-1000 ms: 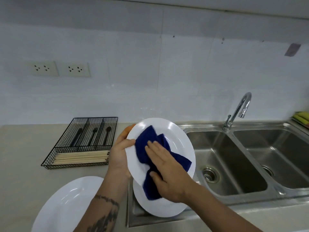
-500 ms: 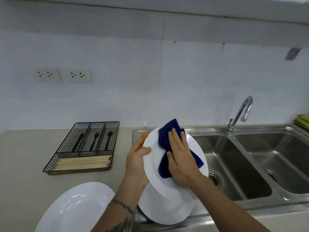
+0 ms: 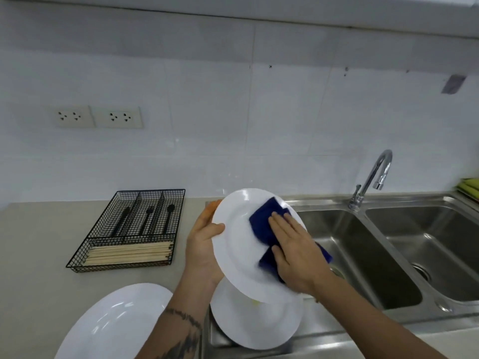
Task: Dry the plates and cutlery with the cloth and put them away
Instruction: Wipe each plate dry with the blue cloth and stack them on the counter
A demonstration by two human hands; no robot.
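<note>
My left hand [image 3: 203,244] grips the left rim of a white plate [image 3: 236,244], which is tilted up over the sink's draining area. My right hand [image 3: 295,255] lies flat with straight fingers on a dark blue cloth [image 3: 263,224] and presses it against the plate's right half. Below the held plate, a second white plate [image 3: 256,325] lies in the draining area. A third white plate [image 3: 114,322] sits on the counter at the lower left. Black cutlery [image 3: 147,218] and wooden chopsticks [image 3: 129,252] fill a black wire tray [image 3: 77,263].
A steel double sink [image 3: 363,255] with a chrome tap [image 3: 375,174] takes up the right side. Something orange [image 3: 211,207] shows behind the held plate. Green items [image 3: 469,187] lie at the far right edge. Two wall sockets [image 3: 98,116] sit above the beige counter [image 3: 39,242].
My right hand has slid the cloth from the plate's middle towards its upper right part. The held plate has stayed tilted in my left hand.
</note>
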